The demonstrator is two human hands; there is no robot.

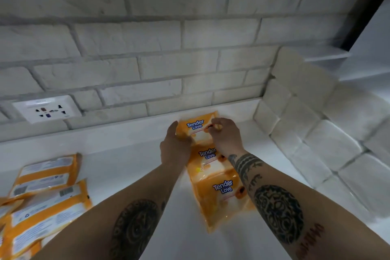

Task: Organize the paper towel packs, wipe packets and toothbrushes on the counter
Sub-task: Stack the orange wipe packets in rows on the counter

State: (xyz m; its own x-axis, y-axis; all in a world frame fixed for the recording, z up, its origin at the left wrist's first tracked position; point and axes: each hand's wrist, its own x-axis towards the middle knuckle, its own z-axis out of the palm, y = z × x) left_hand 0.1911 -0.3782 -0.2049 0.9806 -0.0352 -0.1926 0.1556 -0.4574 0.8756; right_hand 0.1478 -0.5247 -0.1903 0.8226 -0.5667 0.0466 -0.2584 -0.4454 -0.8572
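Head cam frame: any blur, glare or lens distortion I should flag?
Head view: fisheye bends the brick wall courses and the counter edge; centre fairly sharp, Tender Love print legible on the far wipe packet; pile of packets lower left smeared, labels unreadable; faint glare on the near wipe packet; light dim, flat, shadows soft.

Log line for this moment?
left hand, right hand: hold far wipe packet by wall | row of three | loose pile left | paper towel packs right
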